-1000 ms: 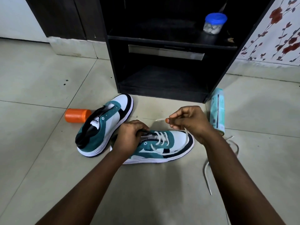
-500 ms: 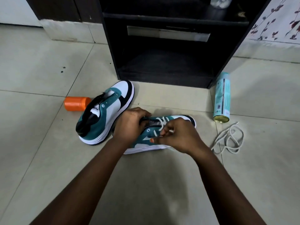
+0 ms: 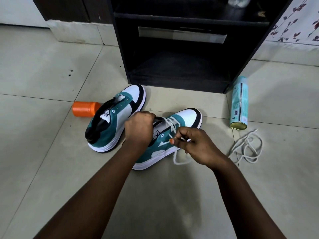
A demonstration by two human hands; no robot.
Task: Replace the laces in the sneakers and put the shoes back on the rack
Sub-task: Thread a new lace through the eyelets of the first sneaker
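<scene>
jar (image 3: 239, 1) cut off at top

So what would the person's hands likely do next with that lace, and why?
Probably pull the lace through with the right hand, which pinches it by an eyelet while slack loops below; the left hand steadies the sneaker.

Two teal, white and black sneakers (image 3: 170, 135) (image 3: 117, 118); white laces (image 3: 172, 125); an orange jar (image 3: 85, 109) at nine o'clock; a pale turquoise can (image 3: 240, 102) at three; black rack (image 3: 181, 69).

An orange container (image 3: 85, 109) and a teal spray can (image 3: 239, 103) lie on the tiled floor (image 3: 43, 69).
</scene>
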